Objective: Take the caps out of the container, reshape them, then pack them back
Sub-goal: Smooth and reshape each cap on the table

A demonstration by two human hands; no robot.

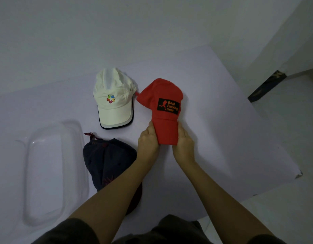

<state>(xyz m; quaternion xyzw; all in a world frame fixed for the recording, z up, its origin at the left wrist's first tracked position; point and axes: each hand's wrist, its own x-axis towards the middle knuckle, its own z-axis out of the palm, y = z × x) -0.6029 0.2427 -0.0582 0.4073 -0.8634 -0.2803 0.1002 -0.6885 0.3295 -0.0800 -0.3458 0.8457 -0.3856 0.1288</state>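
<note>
Red cap (165,110): we find it right of the white cap (113,99), brim toward us, crown pointing away.
Axis: brim-to-crown runs straight out between our hands.
Hands: left hand (147,143) and right hand (183,145) each grip one brim edge, equally near.
Container (27,173): well left, beyond the dark cap (108,159).

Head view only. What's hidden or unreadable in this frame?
- Dark cap, head view: the left forearm crosses its near part, and its logo is too dim to read.
- Red cap, head view: the left hand and right hand cover both side edges of the brim.
- Clear container, head view: transparent, so its outline is faint and its depth is unclear.
</note>
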